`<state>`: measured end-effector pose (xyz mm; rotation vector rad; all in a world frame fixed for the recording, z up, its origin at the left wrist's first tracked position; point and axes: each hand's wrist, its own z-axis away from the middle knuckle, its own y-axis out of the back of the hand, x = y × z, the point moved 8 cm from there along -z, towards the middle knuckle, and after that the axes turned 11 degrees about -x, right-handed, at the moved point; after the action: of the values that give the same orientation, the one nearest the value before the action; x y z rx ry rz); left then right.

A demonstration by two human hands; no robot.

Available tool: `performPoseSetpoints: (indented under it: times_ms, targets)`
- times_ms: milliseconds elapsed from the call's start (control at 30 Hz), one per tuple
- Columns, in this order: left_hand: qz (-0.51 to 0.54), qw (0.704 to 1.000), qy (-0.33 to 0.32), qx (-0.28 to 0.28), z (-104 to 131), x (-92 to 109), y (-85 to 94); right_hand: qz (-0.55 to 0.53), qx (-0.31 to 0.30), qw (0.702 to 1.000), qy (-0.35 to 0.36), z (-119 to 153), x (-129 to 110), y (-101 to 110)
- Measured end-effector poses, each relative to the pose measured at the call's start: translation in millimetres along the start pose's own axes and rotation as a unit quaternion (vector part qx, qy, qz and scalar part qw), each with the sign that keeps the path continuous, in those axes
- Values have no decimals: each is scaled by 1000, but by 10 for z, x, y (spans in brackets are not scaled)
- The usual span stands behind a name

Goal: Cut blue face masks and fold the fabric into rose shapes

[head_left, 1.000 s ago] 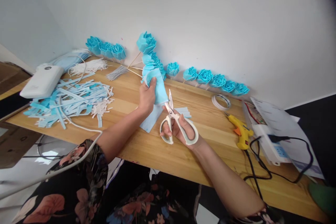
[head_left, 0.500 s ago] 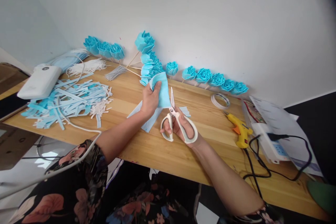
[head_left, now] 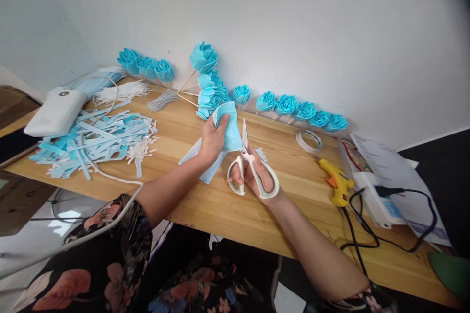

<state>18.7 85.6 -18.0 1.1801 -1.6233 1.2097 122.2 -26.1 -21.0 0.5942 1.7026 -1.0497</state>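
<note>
Blue flowers [head_left: 286,105] look done along the bench's [head_left: 308,190] back edge and cut strips [head_left: 103,137] lie near its left end, but between front and back edges the left hand [head_left: 214,139] pinches blue cloth [head_left: 232,129] that looks unfinished, beside scissors [head_left: 244,152] gripped by the right hand [head_left: 251,178].

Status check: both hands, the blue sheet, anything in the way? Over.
Left hand pinching blue sheet. Right hand gripping scissors by the handles, close to sheet's lower right corner. Pale-blue pieces on table below; no obstruction seen.
</note>
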Motion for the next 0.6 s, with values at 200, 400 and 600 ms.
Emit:
performPoseSetpoints:
  times_ms: [200,400,600]
  targets:
    - [11,1000,-21,-7,-12,41,-17,17,24,999,12,14,-15,14]
    - [27,1000,-3,2,-17,0,-9,17,29,999,37,11,-18,26]
    - [33,999,4,10,-20,-1,10,31,49,998,28,13,-49,27]
